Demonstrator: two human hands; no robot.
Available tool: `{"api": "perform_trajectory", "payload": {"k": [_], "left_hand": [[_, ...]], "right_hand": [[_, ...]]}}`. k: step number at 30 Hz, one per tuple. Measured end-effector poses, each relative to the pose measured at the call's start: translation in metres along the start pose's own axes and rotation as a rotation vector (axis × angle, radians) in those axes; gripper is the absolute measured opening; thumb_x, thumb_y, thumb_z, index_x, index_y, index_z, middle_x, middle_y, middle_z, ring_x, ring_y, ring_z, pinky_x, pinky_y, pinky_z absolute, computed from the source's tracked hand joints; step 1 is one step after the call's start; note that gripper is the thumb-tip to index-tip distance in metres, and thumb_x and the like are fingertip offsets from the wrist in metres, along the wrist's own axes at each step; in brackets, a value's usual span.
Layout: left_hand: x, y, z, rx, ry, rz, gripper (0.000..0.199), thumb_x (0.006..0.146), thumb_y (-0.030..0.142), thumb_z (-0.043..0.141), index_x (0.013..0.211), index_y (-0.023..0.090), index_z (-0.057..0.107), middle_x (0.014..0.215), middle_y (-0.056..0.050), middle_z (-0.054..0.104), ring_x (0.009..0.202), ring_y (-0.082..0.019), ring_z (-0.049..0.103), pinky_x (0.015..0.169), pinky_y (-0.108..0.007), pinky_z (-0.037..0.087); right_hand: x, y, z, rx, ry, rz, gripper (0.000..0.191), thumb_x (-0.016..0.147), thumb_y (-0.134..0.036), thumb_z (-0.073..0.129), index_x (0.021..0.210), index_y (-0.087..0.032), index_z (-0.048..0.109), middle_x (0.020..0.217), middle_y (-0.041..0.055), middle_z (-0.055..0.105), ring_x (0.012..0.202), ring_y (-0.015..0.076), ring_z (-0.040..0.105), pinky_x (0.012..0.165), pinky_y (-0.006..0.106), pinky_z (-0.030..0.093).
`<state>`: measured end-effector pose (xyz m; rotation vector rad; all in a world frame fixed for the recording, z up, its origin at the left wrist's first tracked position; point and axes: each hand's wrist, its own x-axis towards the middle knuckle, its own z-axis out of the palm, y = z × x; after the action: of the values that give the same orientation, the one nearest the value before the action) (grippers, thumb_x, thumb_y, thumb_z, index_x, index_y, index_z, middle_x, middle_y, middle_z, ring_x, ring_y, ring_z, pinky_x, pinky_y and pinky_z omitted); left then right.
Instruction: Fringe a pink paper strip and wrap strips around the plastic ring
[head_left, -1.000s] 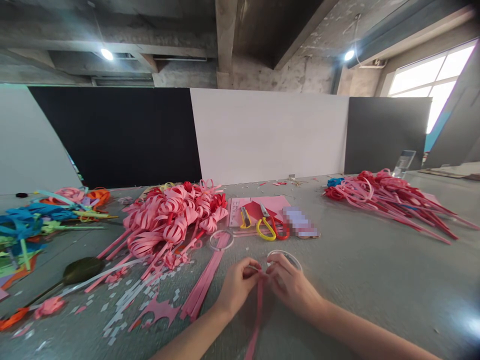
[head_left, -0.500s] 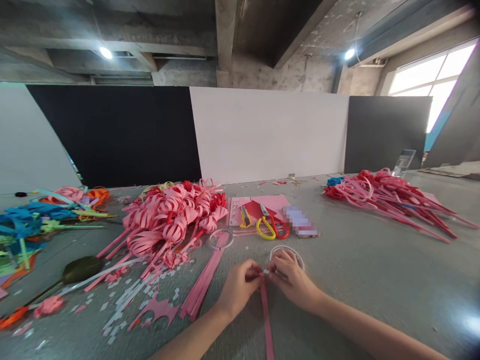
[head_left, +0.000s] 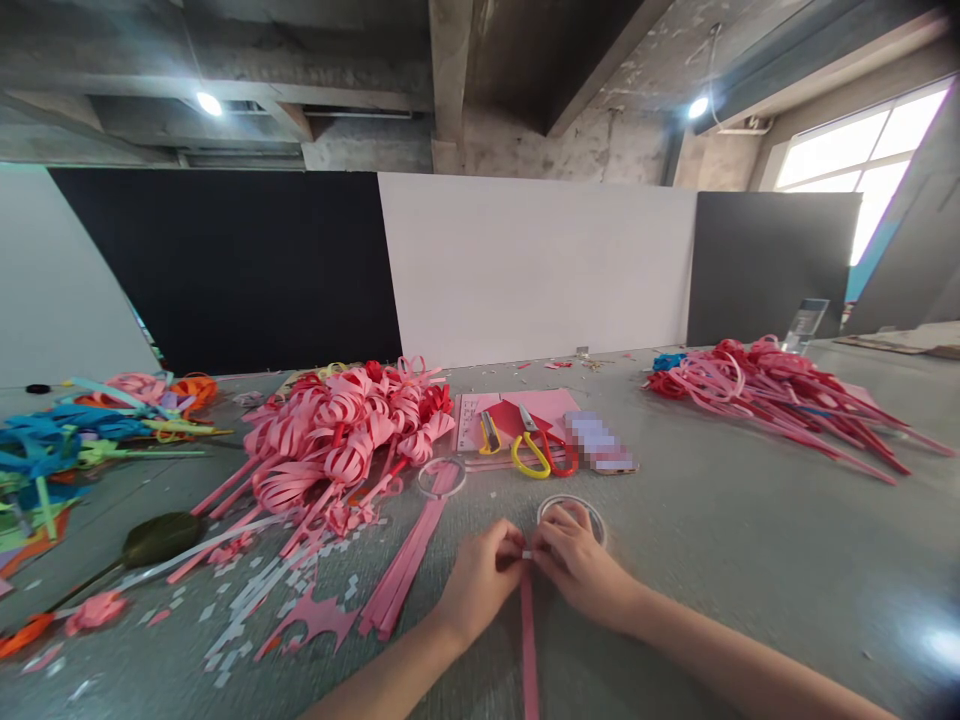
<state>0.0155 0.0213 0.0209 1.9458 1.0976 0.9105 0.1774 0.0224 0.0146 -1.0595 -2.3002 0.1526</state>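
My left hand (head_left: 480, 575) is closed in a pinch on the upper end of a long pink paper strip (head_left: 529, 640). The strip runs from the fingertips down past the bottom of the picture. Opposite it, my right hand (head_left: 581, 565) pinches a small white piece (head_left: 527, 554), perhaps tape, at the strip's top end. The fingertips of both hands almost meet there and partly hide it. Just behind my right hand lies a roll of tape (head_left: 596, 520), partly covered by the fingers.
A second ring (head_left: 442, 478) rests on a bundle of pink strips (head_left: 405, 570). Scissors (head_left: 531, 455), a yellow cutter (head_left: 489, 435) and a phone (head_left: 604, 445) lie ahead on pink paper. Pink paper flowers (head_left: 337, 430) are heaped left, more strips (head_left: 780, 390) right. White scraps (head_left: 262, 590) litter the table.
The white piece now lies straighter across the strip's end, and my right fingertips have moved slightly down and left. The strip's lower part has swung a little left.
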Motion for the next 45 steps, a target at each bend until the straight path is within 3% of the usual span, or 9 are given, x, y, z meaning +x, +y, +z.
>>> {"api": "perform_trajectory", "payload": {"k": [21,30,34,41,45], "left_hand": [[-0.0019,0.0024,-0.0003,0.021,-0.003,0.02,0.009,0.07,0.01,0.047,0.072,0.018,0.048,0.06,0.003,0.061,0.058,-0.013,0.057,0.054,-0.019,0.037],[-0.0041,0.0084,-0.0019,0.08,-0.023,0.098,0.007,0.078,0.014,0.043,0.077,0.019,0.047,0.06,0.004,0.059,0.055,-0.012,0.054,0.051,-0.019,0.034],[-0.0044,0.0074,-0.0005,0.142,-0.012,0.116,0.012,0.08,0.013,0.041,0.089,0.019,0.046,0.06,0.004,0.06,0.053,-0.012,0.054,0.051,-0.019,0.034],[-0.0066,0.002,0.0017,0.256,0.024,0.148,0.023,0.082,0.012,0.039,0.103,0.018,0.043,0.069,0.001,0.065,0.062,-0.014,0.06,0.056,-0.021,0.037],[-0.0087,0.0034,0.0016,0.254,0.035,0.14,0.02,0.082,0.012,0.039,0.098,0.02,0.048,0.075,0.0,0.066,0.07,-0.015,0.062,0.06,-0.02,0.039]], "right_hand": [[-0.001,0.0021,0.0037,-0.015,0.013,0.008,0.012,0.078,-0.009,0.043,0.071,-0.019,0.046,0.07,-0.0011,0.049,0.075,0.0143,0.047,0.082,0.039,0.031],[-0.0008,0.0007,0.0032,-0.009,0.01,0.013,0.012,0.078,-0.008,0.043,0.072,-0.019,0.046,0.07,-0.0012,0.051,0.076,0.0143,0.047,0.083,0.039,0.029],[-0.0012,-0.0013,0.0013,-0.015,0.013,0.02,0.012,0.077,-0.008,0.043,0.072,-0.019,0.045,0.071,-0.0004,0.053,0.077,0.0153,0.047,0.083,0.039,0.03],[-0.0018,-0.0014,0.0017,-0.012,0.082,0.051,0.014,0.075,-0.007,0.044,0.079,-0.02,0.049,0.073,0.0005,0.057,0.079,0.0167,0.05,0.083,0.04,0.028],[-0.001,-0.0007,0.0004,-0.011,0.103,0.068,0.018,0.073,-0.007,0.046,0.085,-0.02,0.051,0.077,0.0012,0.057,0.082,0.017,0.05,0.082,0.038,0.029]]}}
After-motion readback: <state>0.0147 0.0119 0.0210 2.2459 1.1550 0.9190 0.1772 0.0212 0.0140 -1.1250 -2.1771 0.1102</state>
